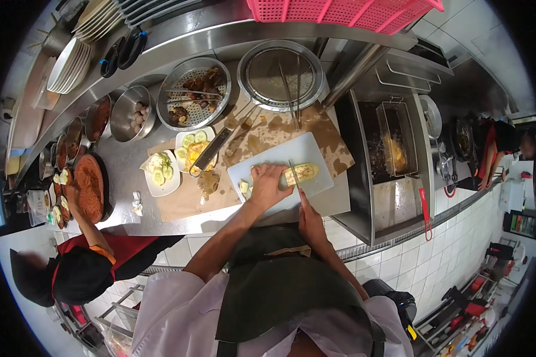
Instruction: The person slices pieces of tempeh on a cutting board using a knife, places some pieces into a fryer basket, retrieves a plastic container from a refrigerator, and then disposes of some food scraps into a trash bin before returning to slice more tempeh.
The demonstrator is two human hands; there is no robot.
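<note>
A pale yellow, oblong piece of food (pixel 307 173) with browned patches lies on a white cutting board (pixel 315 147). My left hand (pixel 267 185) rests on its left end with fingers curled, holding it down and hiding that part. In my right hand (pixel 311 221) is the handle of a kitchen knife (pixel 293 172), whose blade crosses the food just right of my left fingers. Small cut pieces (pixel 244 186) sit at the board's left edge, partly behind my left hand.
Left of the board are two white dishes (pixel 172 189) with cucumber slices, one also with egg. Behind stand a perforated metal pan (pixel 193 93) of browned food and a round pan (pixel 281 73) with tongs. A deep fryer (pixel 386 143) is at right. A co-worker's hand (pixel 72 191) reaches over at left.
</note>
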